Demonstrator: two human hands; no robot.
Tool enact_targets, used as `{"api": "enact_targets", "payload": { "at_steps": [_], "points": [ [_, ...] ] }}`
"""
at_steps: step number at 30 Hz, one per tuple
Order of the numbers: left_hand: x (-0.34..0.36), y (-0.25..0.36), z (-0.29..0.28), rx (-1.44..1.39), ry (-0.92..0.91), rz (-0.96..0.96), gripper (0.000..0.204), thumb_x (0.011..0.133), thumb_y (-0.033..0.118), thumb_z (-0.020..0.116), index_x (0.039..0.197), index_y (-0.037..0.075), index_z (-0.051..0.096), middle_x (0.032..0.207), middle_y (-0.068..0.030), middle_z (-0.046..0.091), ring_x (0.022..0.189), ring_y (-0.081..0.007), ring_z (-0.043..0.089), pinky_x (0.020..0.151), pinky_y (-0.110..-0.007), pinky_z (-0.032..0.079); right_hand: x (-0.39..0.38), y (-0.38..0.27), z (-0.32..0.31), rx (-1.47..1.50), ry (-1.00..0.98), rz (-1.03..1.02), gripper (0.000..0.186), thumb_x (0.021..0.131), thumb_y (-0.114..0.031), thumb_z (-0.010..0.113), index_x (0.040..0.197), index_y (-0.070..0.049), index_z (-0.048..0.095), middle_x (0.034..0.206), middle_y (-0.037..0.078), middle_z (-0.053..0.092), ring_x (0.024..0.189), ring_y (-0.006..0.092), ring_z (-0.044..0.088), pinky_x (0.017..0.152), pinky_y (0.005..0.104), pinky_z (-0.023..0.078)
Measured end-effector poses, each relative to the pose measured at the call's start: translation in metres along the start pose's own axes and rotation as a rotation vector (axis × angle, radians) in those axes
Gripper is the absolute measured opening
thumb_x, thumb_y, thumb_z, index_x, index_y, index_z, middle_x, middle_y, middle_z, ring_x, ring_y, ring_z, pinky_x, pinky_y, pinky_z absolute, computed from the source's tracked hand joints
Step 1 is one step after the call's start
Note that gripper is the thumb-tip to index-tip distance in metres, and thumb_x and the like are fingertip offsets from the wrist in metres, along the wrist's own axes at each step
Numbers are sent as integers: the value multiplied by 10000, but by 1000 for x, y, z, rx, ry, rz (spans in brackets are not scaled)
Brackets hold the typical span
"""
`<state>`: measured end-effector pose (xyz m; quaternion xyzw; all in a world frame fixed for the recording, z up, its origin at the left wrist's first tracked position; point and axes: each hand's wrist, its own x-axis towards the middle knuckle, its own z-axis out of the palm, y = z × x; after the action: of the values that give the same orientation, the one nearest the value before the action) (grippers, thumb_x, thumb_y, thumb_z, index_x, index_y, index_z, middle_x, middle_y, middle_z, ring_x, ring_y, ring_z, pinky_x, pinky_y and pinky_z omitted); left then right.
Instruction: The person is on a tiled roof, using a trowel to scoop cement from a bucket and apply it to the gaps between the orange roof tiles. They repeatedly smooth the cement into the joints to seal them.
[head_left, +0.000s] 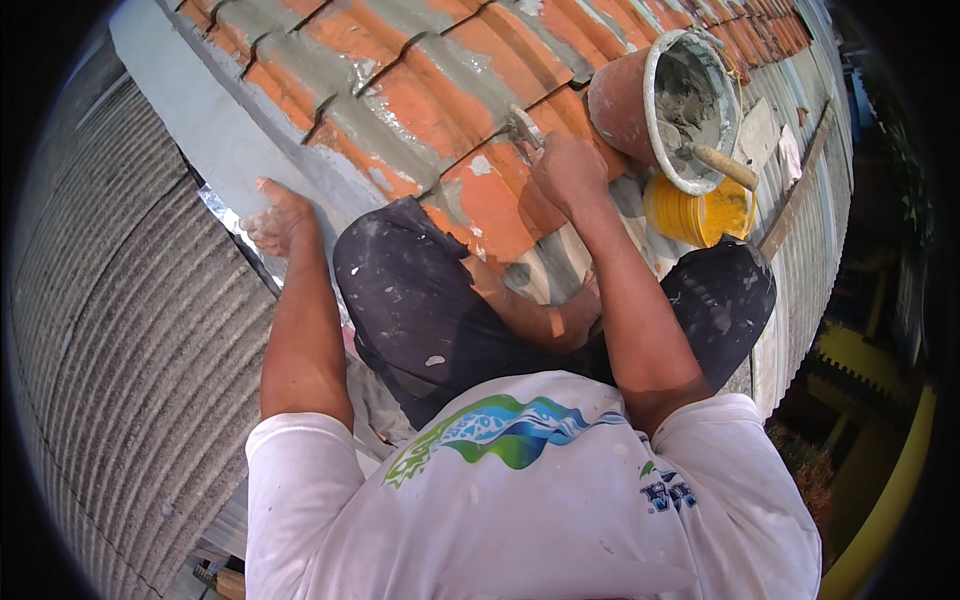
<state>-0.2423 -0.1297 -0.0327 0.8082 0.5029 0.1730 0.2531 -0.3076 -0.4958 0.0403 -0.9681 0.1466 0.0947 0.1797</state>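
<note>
My right hand (570, 177) is closed around a small tool with a pale, mortar-smeared end (524, 127), held low over the orange roof tiles (495, 205). My fingers hide most of the tool, so its exact kind is unclear. Grey mortar (392, 128) lies in bands along the tile channels and joints. On the left, my left hand (281, 219) rests at the edge of the grey ledge (185, 105), fingers stretched out and whitened with dust, holding nothing. Beyond my right hand, a tilted reddish bucket (617, 100) contains wet mortar (688, 95) and a wooden-handled tool (727, 166).
A yellow bucket (700, 212) stands under the mortar bucket's rim, close to my right knee. Corrugated roofing (110, 300) spreads out on the left, below the ledge. On the right, a wooden strip (798, 185) lies across more corrugated sheet, and the roof edge drops away.
</note>
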Motion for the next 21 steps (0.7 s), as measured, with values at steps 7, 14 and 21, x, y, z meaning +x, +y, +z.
{"api": "enact_targets", "payload": {
  "at_steps": [7,14,21],
  "points": [
    [5,-2,7,25,46,7,982,968,762,476,1396,-122,489,1333,-326,620,1303,-457,589,1147,-520,426,11,-19,-3,-197,-22,-154,244,950,-134,607,1023,-25,812,1042,226,791,1019,405,768,881,524,596],
    [7,-2,7,-24,38,5,972,958,756,502,1394,-113,493,1340,-329,608,1313,-467,576,1143,-527,426,26,-29,-18,-187,101,-121,259,943,-94,584,1063,-10,798,1060,247,781,1034,401,766,896,527,592],
    [9,-6,12,-24,28,-19,969,956,742,532,1435,-97,467,1382,-317,580,1353,-463,547,1172,-527,398,40,-33,-6,-185,53,-240,249,922,-140,574,1012,-3,762,1013,280,760,994,458,745,893,572,569]
  ]
}}
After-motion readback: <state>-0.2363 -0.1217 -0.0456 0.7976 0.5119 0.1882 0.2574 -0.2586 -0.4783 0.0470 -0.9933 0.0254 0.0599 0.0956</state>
